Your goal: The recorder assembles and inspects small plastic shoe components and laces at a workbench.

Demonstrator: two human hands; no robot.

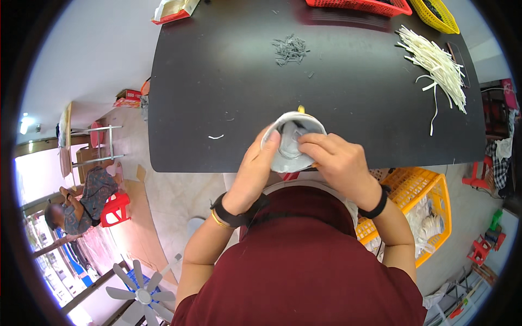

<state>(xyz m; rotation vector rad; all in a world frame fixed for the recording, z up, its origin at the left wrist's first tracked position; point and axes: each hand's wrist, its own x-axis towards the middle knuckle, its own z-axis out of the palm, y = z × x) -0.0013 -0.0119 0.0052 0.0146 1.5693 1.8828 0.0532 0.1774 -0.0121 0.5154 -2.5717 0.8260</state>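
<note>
Your left hand (253, 167) pinches the rim of a pale hollow piece (288, 151), thumb inside, above the near edge of the worktop (212, 87). Your right hand (343, 162) curls its fingers into the opening (whether they pinch anything, I cannot tell). Beyond lie grey bits (291, 50) and, rightward, cream strips (435, 64).

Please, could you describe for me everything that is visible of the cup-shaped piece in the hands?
The cup-shaped piece has a pale, rounded rim and a grey inside with a darker area; it looks like cloth, though blur leaves this uncertain. A small yellow bit shows at its far edge. Its opening faces up toward the camera, by the near edge of the black table. The left hand grips its left side, thumb inside; the right hand has fingertips in the opening. Its underside is hidden.
</note>
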